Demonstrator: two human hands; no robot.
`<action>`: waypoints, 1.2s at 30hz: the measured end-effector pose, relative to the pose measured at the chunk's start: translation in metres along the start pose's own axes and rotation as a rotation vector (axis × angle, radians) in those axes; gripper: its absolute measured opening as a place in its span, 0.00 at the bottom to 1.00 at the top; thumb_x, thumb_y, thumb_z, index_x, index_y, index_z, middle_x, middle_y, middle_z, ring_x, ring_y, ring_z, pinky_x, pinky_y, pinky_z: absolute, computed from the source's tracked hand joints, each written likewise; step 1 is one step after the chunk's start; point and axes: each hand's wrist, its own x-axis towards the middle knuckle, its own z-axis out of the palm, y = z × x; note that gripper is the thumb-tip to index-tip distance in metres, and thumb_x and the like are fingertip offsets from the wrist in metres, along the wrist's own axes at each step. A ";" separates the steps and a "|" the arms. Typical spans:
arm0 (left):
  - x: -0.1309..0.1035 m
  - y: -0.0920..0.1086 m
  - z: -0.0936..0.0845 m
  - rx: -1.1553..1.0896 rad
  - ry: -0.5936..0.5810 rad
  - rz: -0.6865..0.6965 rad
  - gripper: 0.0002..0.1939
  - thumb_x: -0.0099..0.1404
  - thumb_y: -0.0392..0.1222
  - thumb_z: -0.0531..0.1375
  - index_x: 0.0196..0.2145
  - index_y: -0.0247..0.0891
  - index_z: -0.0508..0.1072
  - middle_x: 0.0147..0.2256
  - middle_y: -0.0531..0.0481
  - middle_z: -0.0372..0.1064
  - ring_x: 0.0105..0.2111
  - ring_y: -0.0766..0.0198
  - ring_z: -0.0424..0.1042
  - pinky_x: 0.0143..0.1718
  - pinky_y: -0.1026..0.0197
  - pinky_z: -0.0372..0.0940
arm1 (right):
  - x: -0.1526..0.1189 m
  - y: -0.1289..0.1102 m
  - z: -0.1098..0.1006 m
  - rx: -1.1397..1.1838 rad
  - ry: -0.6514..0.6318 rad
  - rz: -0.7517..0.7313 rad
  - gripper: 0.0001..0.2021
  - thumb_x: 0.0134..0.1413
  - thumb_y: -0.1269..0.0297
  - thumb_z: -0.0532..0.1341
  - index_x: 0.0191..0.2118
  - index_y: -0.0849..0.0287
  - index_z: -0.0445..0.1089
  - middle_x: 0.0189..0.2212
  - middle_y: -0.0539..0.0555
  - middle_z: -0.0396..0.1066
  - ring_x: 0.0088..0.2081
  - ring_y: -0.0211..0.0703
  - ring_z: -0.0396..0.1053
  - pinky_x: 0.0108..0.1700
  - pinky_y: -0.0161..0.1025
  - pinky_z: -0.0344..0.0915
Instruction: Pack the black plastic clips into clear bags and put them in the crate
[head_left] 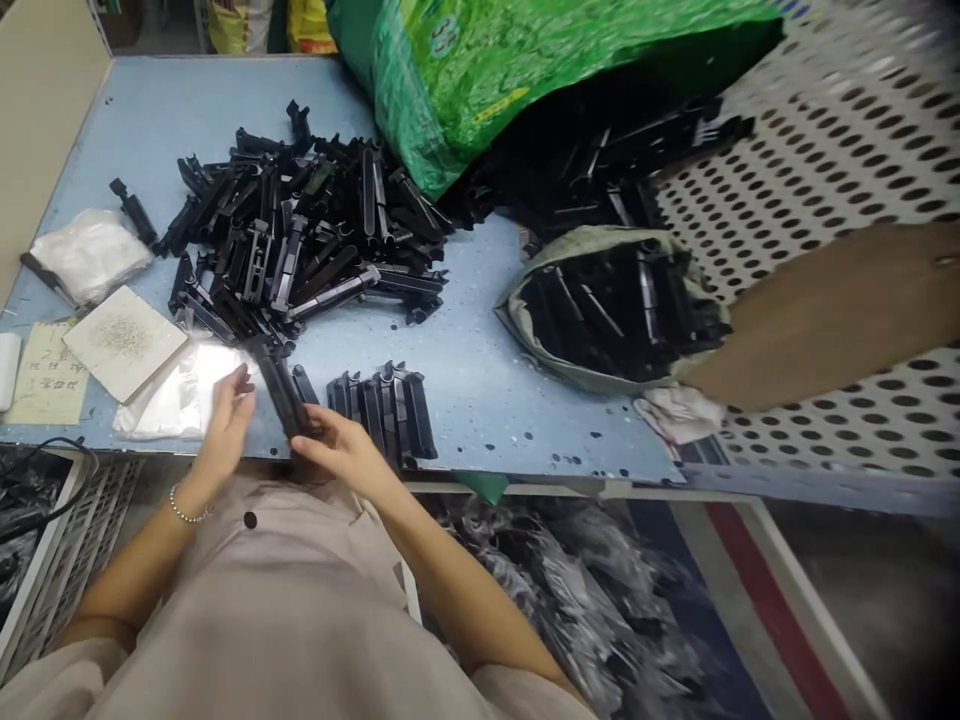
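Observation:
My right hand grips a long black plastic part near its lower end, at the table's front edge. The part is tilted, its far end pointing toward a heap of similar black parts. To the left, my left hand is raised with slightly bent fingers apart and nothing in them, beside flat clear plastic bags. Right of my right hand, several black parts lie side by side in a row. Another dark part behind the held one is partly hidden.
A large green sack spills black parts at the back. An open grey-green bag of parts stands at right. A white tile, a yellow note and a bundle of plastic bags lie left. Plastic-wrapped items sit below the table.

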 end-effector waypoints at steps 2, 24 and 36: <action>0.010 -0.015 -0.025 0.405 0.084 0.123 0.18 0.65 0.52 0.62 0.46 0.38 0.71 0.49 0.39 0.65 0.52 0.50 0.67 0.56 0.45 0.63 | 0.008 0.003 -0.005 0.212 0.025 0.041 0.24 0.49 0.52 0.69 0.50 0.59 0.72 0.43 0.58 0.77 0.44 0.51 0.76 0.48 0.49 0.71; 0.034 -0.030 -0.109 -0.186 0.108 -0.193 0.19 0.45 0.44 0.74 0.23 0.36 0.68 0.32 0.51 0.69 0.34 0.65 0.70 0.38 0.62 0.64 | 0.092 0.014 0.078 0.968 -0.153 0.368 0.08 0.49 0.65 0.68 0.34 0.62 0.71 0.30 0.54 0.76 0.32 0.43 0.77 0.30 0.34 0.70; 0.013 -0.020 -0.112 0.638 0.065 0.302 0.20 0.66 0.31 0.54 0.53 0.40 0.75 0.51 0.43 0.71 0.51 0.57 0.73 0.54 0.53 0.69 | 0.027 0.007 0.049 0.781 -0.398 0.271 0.21 0.50 0.55 0.67 0.46 0.65 0.72 0.36 0.60 0.78 0.36 0.44 0.76 0.35 0.36 0.70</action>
